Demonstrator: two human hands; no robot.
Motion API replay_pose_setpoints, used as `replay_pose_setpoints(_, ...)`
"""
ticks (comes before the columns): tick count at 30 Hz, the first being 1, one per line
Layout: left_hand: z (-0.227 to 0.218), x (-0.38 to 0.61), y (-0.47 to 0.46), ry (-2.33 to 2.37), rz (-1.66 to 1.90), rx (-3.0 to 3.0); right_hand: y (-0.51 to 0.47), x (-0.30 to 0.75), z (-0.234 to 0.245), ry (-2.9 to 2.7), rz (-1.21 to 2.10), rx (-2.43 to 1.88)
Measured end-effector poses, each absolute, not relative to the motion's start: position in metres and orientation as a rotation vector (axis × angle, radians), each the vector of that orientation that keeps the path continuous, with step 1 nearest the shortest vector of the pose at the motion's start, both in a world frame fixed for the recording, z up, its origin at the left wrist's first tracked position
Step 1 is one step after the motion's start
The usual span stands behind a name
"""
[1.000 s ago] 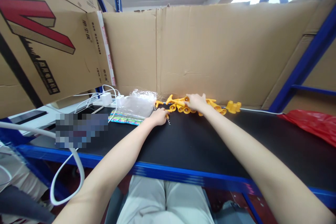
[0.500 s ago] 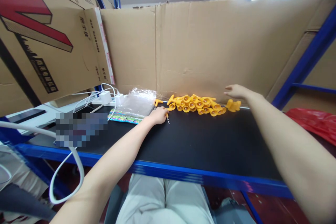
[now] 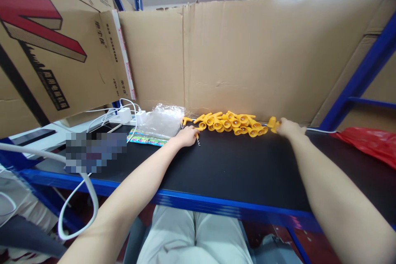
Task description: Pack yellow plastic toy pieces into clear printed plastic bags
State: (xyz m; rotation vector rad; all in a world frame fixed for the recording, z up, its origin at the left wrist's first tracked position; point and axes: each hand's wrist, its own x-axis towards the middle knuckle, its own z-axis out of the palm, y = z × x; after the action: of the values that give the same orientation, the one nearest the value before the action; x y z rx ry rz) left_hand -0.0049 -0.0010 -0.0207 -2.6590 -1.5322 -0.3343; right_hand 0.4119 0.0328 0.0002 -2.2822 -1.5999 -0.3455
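Note:
My left hand (image 3: 186,136) rests on the black tabletop, its fingers closed on a corkscrew (image 3: 197,136) with a yellow handle; the metal spiral sticks out towards me. Just behind it lies another yellow-handled corkscrew (image 3: 186,120). A pile of yellow cone-shaped pieces (image 3: 235,123), with hollow ends facing me, spreads along the back of the table. At the pile's right, my right hand (image 3: 290,128) is closed at the fingertips on a yellow piece (image 3: 274,128), partly hidden by the fingers. A second yellow piece (image 3: 271,121) stands right beside it.
Clear plastic bags (image 3: 159,123) lie left of my left hand, over a colourful packet (image 3: 145,138). White chargers and cables (image 3: 124,114) are farther left. A cardboard wall (image 3: 247,57) closes off the back. Red plastic (image 3: 368,140) lies at the right, near a blue post (image 3: 359,78).
My right hand has come down from above the table to the yellow pieces at the right and closed on one. My left hand has stayed in place with its corkscrew.

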Motion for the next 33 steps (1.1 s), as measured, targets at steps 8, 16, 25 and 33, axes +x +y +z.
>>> replay_pose_setpoints(8, -0.019, -0.005, -0.002, -1.519, -0.332, -2.673, 0.017, 0.365, 0.038, -1.604, -0.308, -2.643)
replay_pose_setpoints(16, -0.018, -0.004, -0.002, -1.525, -0.301, -2.673, -0.002, 0.335, 0.051, -1.597, -0.154, -2.636)
replay_pose_setpoints(25, -0.018, -0.005, -0.002, -1.534, -0.306, -2.682, -0.028, 0.301, 0.052, -1.901, -0.272, -2.428)
replay_pose_setpoints(33, -0.016, -0.004, -0.004, -1.551, -0.299, -2.655, -0.042, 0.276, 0.053, -2.167, 0.075, -2.130)
